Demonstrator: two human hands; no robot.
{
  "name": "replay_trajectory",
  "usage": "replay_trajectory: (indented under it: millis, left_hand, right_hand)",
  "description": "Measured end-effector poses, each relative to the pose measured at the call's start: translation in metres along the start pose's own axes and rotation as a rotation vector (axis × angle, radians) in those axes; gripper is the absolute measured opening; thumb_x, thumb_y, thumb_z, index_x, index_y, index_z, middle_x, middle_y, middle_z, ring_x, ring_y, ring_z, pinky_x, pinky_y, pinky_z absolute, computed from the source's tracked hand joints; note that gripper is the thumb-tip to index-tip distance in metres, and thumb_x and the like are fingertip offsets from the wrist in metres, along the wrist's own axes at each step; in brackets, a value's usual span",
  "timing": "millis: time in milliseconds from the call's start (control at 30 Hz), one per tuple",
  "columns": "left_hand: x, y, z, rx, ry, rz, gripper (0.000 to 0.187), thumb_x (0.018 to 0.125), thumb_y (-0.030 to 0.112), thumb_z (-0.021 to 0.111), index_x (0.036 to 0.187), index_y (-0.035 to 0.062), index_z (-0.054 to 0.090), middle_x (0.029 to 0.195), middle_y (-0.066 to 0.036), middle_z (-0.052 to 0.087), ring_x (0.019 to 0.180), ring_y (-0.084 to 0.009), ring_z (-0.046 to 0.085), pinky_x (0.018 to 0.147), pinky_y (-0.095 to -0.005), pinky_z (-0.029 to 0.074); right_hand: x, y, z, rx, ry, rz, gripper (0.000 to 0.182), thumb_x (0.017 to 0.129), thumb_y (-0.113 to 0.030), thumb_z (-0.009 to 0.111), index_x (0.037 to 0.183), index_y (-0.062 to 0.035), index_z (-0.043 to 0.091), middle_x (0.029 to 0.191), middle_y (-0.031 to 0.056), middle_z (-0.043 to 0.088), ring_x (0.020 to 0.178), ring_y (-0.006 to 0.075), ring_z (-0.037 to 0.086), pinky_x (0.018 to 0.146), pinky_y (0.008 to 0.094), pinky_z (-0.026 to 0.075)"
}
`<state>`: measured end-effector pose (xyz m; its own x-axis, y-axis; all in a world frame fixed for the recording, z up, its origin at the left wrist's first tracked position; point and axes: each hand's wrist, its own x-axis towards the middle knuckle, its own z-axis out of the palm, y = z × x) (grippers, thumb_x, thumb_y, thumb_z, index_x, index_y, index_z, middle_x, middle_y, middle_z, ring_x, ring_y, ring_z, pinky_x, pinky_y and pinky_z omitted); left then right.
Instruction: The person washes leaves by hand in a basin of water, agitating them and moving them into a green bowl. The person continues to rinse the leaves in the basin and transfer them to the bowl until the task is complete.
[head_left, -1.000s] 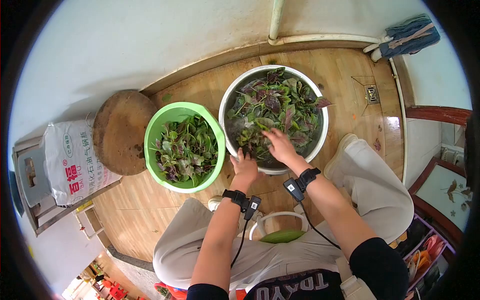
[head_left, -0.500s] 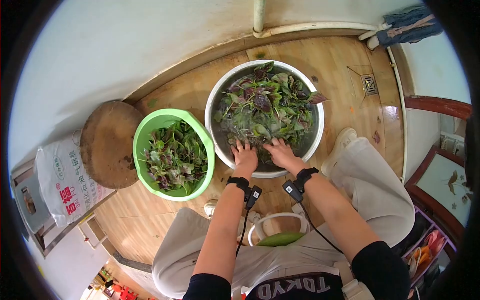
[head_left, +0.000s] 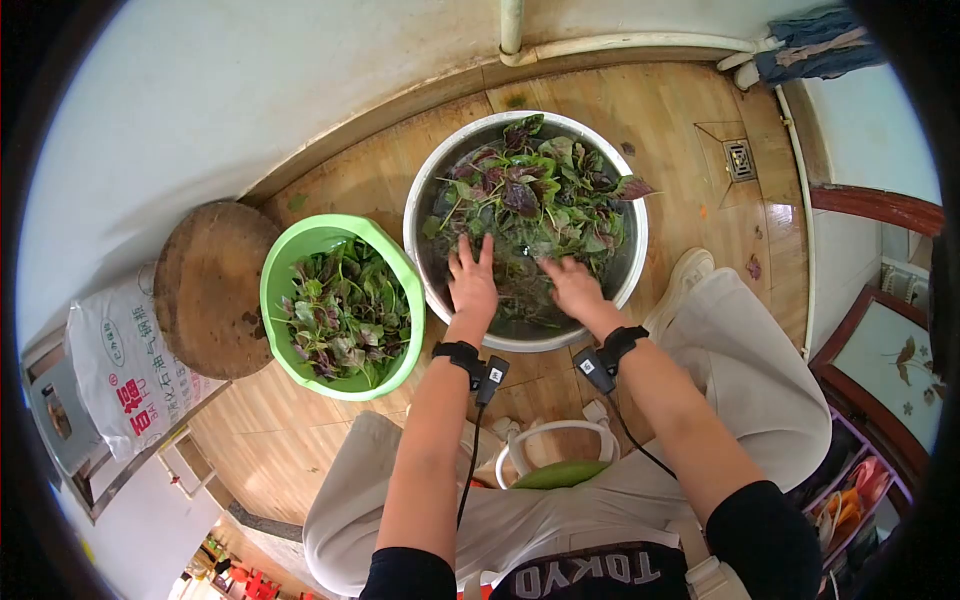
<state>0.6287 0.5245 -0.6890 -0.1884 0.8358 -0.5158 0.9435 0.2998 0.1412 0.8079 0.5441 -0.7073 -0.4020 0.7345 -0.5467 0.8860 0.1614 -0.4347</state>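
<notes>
A round metal basin (head_left: pixel 637 265) of water stands on the floor in front of me. Green and purple leafy vegetables (head_left: pixel 530 190) float in it, heaped toward the far side, with more leaves under the water nearer to me. My left hand (head_left: pixel 473 282) is over the near left part of the basin, fingers spread, at the water's surface. On the right, my right hand (head_left: pixel 577 290) reaches in with its fingers apart, fingertips near the wet leaves. Neither hand grips anything visible. Left of the basin is a light green plastic tub (head_left: pixel 272 300) with more of the same leaves (head_left: pixel 345 315).
A round wooden board (head_left: pixel 212 290) leans by the wall, beside a white printed bag (head_left: pixel 125 370). A floor drain (head_left: pixel 739 160) lies at the right. Close to my legs is a small stool with a green seat (head_left: pixel 560 474). White pipes (head_left: pixel 640 43) run along the wall.
Both hands have moved apart from each other. The left one went up and left, the right one slightly right and forward. More water shows between them, with leaves shifted away.
</notes>
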Motion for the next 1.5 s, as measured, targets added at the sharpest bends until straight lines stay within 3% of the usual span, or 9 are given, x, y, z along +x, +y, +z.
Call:
replay_trajectory:
  millis: [200, 300, 433, 533, 700, 833, 1000, 1167, 1500]
  left_hand:
    - [-0.013, 0.021, 0.022, 0.329, -0.471, 0.122, 0.048, 0.082, 0.016, 0.046, 0.129, 0.0168, 0.035, 0.140, -0.009, 0.015, 0.128, -0.0375, 0.009, 0.101, -0.0536, 0.014]
    - [-0.011, 0.015, 0.042, 0.248, -0.453, 0.247, 0.043, 0.081, 0.015, 0.047, 0.123, 0.0145, 0.041, 0.135, -0.010, 0.027, 0.125, -0.0365, 0.021, 0.098, -0.0556, 0.019]
    - [0.018, -0.008, 0.032, 0.076, -0.193, 0.192, 0.026, 0.077, 0.010, 0.051, 0.103, 0.0077, 0.049, 0.107, -0.010, 0.046, 0.099, -0.0284, 0.050, 0.075, -0.0375, 0.049]
    - [0.023, -0.014, -0.008, 0.192, -0.087, 0.027, 0.038, 0.074, 0.009, 0.057, 0.109, 0.0074, 0.042, 0.107, -0.012, 0.044, 0.097, -0.0270, 0.050, 0.072, -0.0326, 0.050]
    - [0.015, -0.026, 0.018, 0.161, 0.068, 0.131, 0.049, 0.078, 0.013, 0.053, 0.123, 0.0052, 0.033, 0.119, -0.020, 0.037, 0.104, -0.0326, 0.043, 0.084, -0.0385, 0.042]
    - [0.020, -0.021, 0.077, -0.186, -0.116, 0.023, 0.053, 0.082, 0.028, 0.049, 0.127, 0.0062, 0.031, 0.123, -0.022, 0.037, 0.101, -0.0423, 0.045, 0.087, -0.0457, 0.037]
    - [-0.010, 0.022, 0.025, -1.164, -0.475, -0.388, 0.067, 0.081, 0.036, 0.054, 0.132, 0.0041, 0.025, 0.130, -0.019, 0.033, 0.113, -0.0338, 0.039, 0.091, -0.0426, 0.033]
    - [-0.038, 0.020, -0.019, -1.544, -0.511, -0.375, 0.070, 0.076, 0.029, 0.063, 0.130, 0.0033, 0.028, 0.123, -0.016, 0.041, 0.109, -0.0238, 0.044, 0.084, -0.0366, 0.040]
    - [-0.060, 0.013, -0.040, -0.880, 0.289, 0.126, 0.045, 0.066, 0.007, 0.067, 0.108, 0.0013, 0.051, 0.092, -0.017, 0.060, 0.084, -0.0261, 0.059, 0.072, -0.0333, 0.046]
  right_hand:
    - [0.003, -0.014, 0.003, -0.192, -0.500, 0.042, 0.052, 0.073, -0.002, 0.051, 0.123, -0.0161, 0.043, 0.136, 0.0118, 0.026, 0.122, 0.0367, 0.024, 0.094, 0.0599, 0.021]
    - [-0.008, -0.013, 0.013, -0.192, -0.179, 0.033, 0.050, 0.071, 0.000, 0.052, 0.119, -0.0130, 0.045, 0.128, 0.0143, 0.036, 0.117, 0.0360, 0.032, 0.092, 0.0528, 0.031]
    - [0.001, 0.008, 0.018, 0.058, -0.337, -0.175, 0.049, 0.069, 0.001, 0.053, 0.116, -0.0102, 0.046, 0.116, 0.0169, 0.043, 0.109, 0.0351, 0.041, 0.086, 0.0438, 0.040]
    - [-0.003, 0.004, -0.010, 0.067, -0.114, 0.196, 0.046, 0.068, -0.002, 0.057, 0.112, -0.0081, 0.046, 0.109, 0.0185, 0.044, 0.102, 0.0346, 0.045, 0.082, 0.0408, 0.043]
    - [-0.005, 0.002, -0.011, -0.140, -0.169, 0.213, 0.064, 0.065, -0.013, 0.068, 0.122, -0.0102, 0.037, 0.120, 0.0177, 0.037, 0.109, 0.0376, 0.039, 0.084, 0.0457, 0.040]
    - [-0.003, -0.011, 0.010, 0.069, -0.251, 0.194, 0.083, 0.065, -0.018, 0.071, 0.132, -0.0151, 0.021, 0.132, 0.0208, 0.025, 0.116, 0.0408, 0.032, 0.090, 0.0485, 0.036]
    - [0.002, -0.029, 0.044, 0.446, -0.139, 0.180, 0.082, 0.068, -0.018, 0.066, 0.134, -0.0124, 0.018, 0.136, 0.0201, 0.020, 0.123, 0.0369, 0.024, 0.099, 0.0431, 0.028]
    - [-0.031, -0.048, 0.005, 1.260, -0.092, 0.102, 0.065, 0.072, -0.006, 0.054, 0.131, -0.0058, 0.026, 0.133, 0.0140, 0.030, 0.119, 0.0248, 0.034, 0.096, 0.0319, 0.030]
    - [-0.077, -0.084, -0.056, 1.570, -0.027, -0.098, 0.060, 0.077, -0.006, 0.050, 0.132, -0.0099, 0.026, 0.134, 0.0146, 0.027, 0.111, 0.0222, 0.042, 0.093, 0.0331, 0.033]
